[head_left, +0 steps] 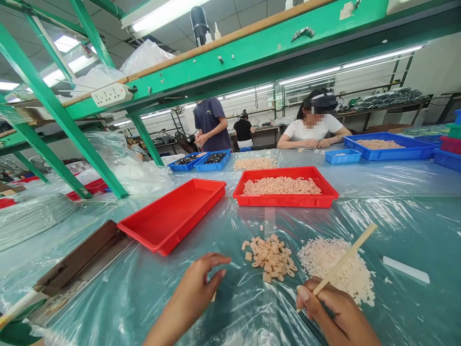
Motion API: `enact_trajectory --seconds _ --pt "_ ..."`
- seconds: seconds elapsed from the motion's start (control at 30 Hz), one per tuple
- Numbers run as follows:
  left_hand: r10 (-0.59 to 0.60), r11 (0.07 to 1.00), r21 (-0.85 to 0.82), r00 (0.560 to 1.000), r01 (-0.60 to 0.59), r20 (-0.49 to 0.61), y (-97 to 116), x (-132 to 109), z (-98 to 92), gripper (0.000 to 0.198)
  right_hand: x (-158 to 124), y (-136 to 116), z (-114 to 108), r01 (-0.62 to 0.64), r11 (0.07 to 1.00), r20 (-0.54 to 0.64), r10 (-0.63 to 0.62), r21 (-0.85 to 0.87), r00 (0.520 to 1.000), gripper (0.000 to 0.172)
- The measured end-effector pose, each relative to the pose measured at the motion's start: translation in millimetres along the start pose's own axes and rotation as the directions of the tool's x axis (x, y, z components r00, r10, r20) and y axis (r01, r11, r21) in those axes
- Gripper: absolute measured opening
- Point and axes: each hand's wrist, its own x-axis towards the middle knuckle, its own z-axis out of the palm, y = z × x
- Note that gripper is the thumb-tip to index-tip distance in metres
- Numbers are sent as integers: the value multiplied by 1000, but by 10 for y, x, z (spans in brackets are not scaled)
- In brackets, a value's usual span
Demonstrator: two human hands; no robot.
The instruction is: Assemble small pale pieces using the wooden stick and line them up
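Observation:
My right hand [334, 307] grips a pale, flat wooden stick [355, 248] like a pen, its lower tip pointing down at the table and its upper end slanting right. My left hand [198, 286] hovers over the plastic-covered table, thumb and fingers apart. A small beige piece [213, 296] shows just beneath its thumb, apparently not gripped. Between and beyond my hands lies a heap of small beige block-like pieces [272, 257], some with oval holes. Beside it, behind my right hand, spreads a pile of thin whitish bits [334, 264].
A bare red tray [169, 216] and a red tray of beige pieces [286, 201] stand ahead. A white strip [406, 269] lies right. A brown trough [79, 259] and green frame posts [82, 149] flank the left. Across the table a person [313, 127] sits near blue trays [394, 153].

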Motion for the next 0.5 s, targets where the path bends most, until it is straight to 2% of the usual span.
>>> enact_trajectory --seconds 0.13,0.23,0.3,0.4,0.47,0.5 --pt "-80 964 260 995 64 53 -129 -184 -79 30 -2 7 20 26 999 3 -26 -30 1000 52" --pt "-98 935 350 990 57 101 -106 -214 -47 25 9 1 13 38 999 15 -37 -38 999 53" --pt "-70 934 355 994 36 83 -80 -205 -1 21 16 4 3 44 998 26 -42 -52 999 51" --pt "-23 976 217 999 16 31 -64 -198 127 19 18 28 -3 40 997 38 -37 -70 999 48" --pt "1 999 -45 1000 0 21 -58 -204 264 15 16 55 8 35 998 31 -33 -50 999 42" --pt "11 973 -231 1000 -4 28 -48 -208 344 10 16 70 18 48 998 27 -47 -36 998 38"
